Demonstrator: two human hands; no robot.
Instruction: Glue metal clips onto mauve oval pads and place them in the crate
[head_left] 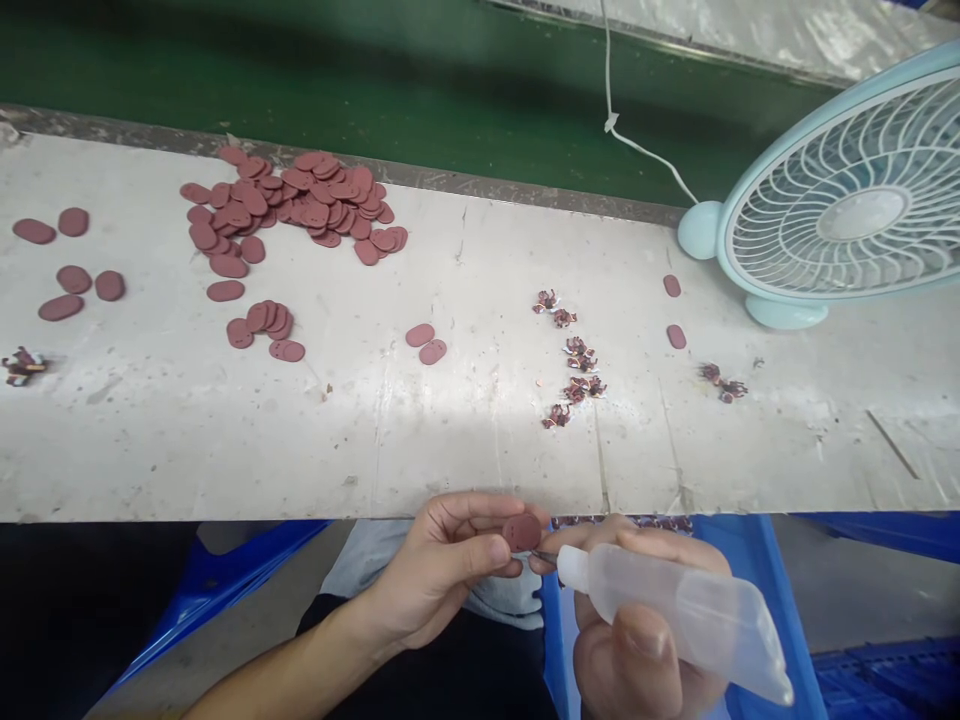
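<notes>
My left hand [457,555] pinches a small reddish-brown oval disc [522,533] between thumb and fingers, just off the front edge of the table. Wrapped in my right hand [637,640] is a translucent white squeeze bottle [686,605] with a thin dark nozzle. The bottle lies tilted, its nozzle tip close to the lower edge of the disc; whether they touch I cannot tell. Behind my right hand, a row of small dark brown pieces [660,524] shows partly at a blue bin [784,620].
On the pale table [465,430] lies a heap of oval discs [322,195], with a smaller cluster [262,325] nearer me. Small brown figures [581,355] sit in groups right of centre. A light-blue fan [855,210] stands at the right, its white cord [645,150] trailing behind.
</notes>
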